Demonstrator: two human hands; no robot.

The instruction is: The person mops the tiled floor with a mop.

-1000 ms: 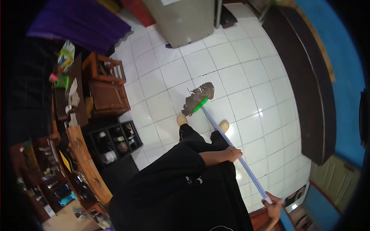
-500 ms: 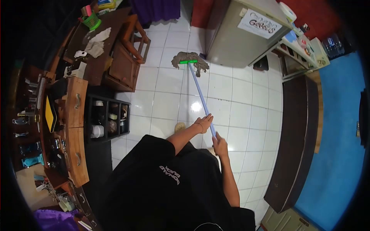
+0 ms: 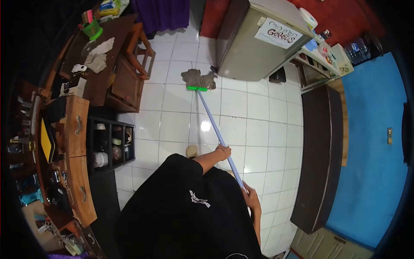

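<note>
A mop with a grey string head (image 3: 199, 79) and a green clamp (image 3: 196, 88) lies against the white tiled floor. Its pale blue handle (image 3: 209, 115) slants down toward my body. My left hand (image 3: 223, 152) is closed around the middle of the handle. Lower down, near the handle's end, my right hand (image 3: 251, 199) grips it, with part of the fingers hidden behind the pole. One beige shoe (image 3: 192, 151) shows on the floor beside my left forearm.
A refrigerator (image 3: 258, 47) stands just right of the mop head. On the left are a wooden desk (image 3: 97, 77), a black shelf rack (image 3: 113, 166) and wooden drawers (image 3: 79, 159). A long dark brown cabinet (image 3: 321, 159) runs along the right by a blue panel (image 3: 371, 142).
The mop has been drawn back toward my body, its strings now trailing beyond the clamp. Both hands moved lower, and my left fingers went from stretched to wrapped around the handle.
</note>
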